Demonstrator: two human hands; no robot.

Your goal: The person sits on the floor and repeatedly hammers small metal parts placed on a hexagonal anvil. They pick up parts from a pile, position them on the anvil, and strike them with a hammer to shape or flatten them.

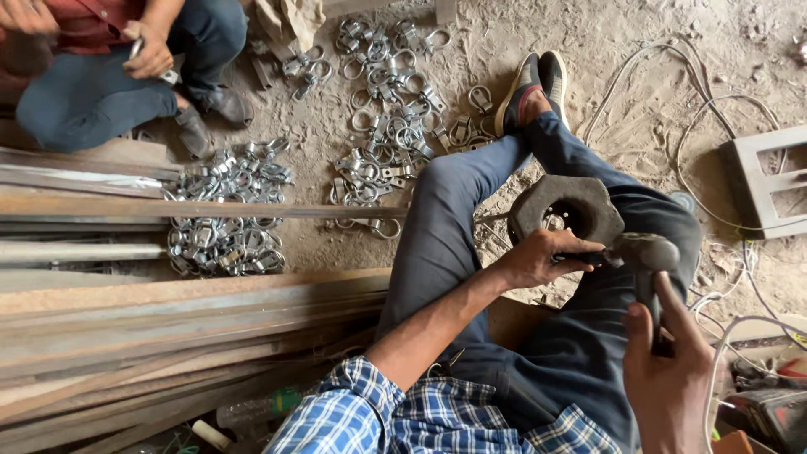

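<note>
I sit on sandy ground with my legs stretched out. My left hand (538, 259) is closed on a thin dark rod or small part, held over a heavy dark metal block with a round hole (567, 208) that rests on my thigh. My right hand (668, 370) grips the handle of a hammer; the hammer head (643, 250) hangs right beside my left hand's fingers, just below the block.
Piles of shiny metal clamps (227, 210) and shackles (391, 118) lie on the ground. Long rusty steel bars (168, 319) stack at the left. Another person (109, 76) squats at the top left, hands busy. Cables (714, 109) and a grey frame (761, 181) lie at the right.
</note>
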